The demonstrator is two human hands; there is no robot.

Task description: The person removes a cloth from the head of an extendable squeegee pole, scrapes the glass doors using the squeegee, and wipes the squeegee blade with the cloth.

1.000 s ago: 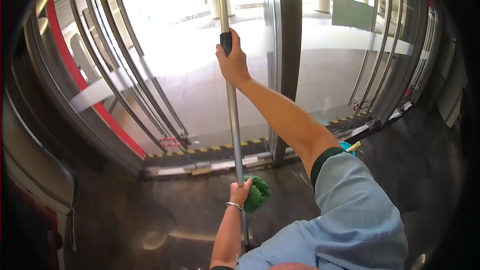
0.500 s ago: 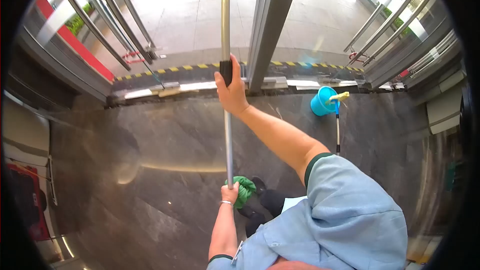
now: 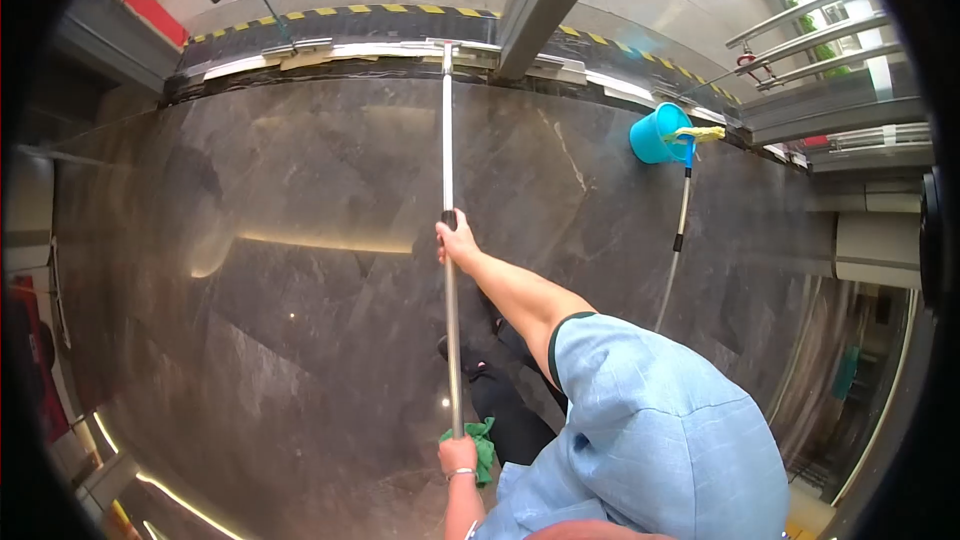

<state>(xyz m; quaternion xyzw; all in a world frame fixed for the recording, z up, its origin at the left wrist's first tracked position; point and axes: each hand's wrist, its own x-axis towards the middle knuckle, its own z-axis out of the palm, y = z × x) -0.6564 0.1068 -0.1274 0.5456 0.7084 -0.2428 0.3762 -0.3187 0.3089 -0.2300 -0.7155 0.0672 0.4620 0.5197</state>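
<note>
A long metal pole point(image 3: 448, 140) runs away from me toward the foot of the glass door. Its far end carries a narrow crossbar, likely a squeegee head point(image 3: 445, 43), low at the door's bottom edge. My right hand point(image 3: 460, 243) is wrapped round the pole by its black collar, about midway along. Nearer my body, my left hand point(image 3: 458, 455) grips the lower end of the pole, a bracelet at its wrist. A crumpled green cloth point(image 3: 482, 450) hangs beside the left hand, apparently held in it too.
A blue bucket point(image 3: 655, 135) stands right by the door track, with a second pole point(image 3: 682, 215) bearing a yellow cloth leaning at it. A grey door post point(image 3: 560, 0) rises ahead. Metal door handles point(image 3: 820, 40) are at right. Dark stone floor point(image 3: 300, 340) spreads below.
The pole's far end has come down from high on the glass to the door's foot. Both hands have moved lower and nearer my body, still holding the pole. The view has tilted downward.
</note>
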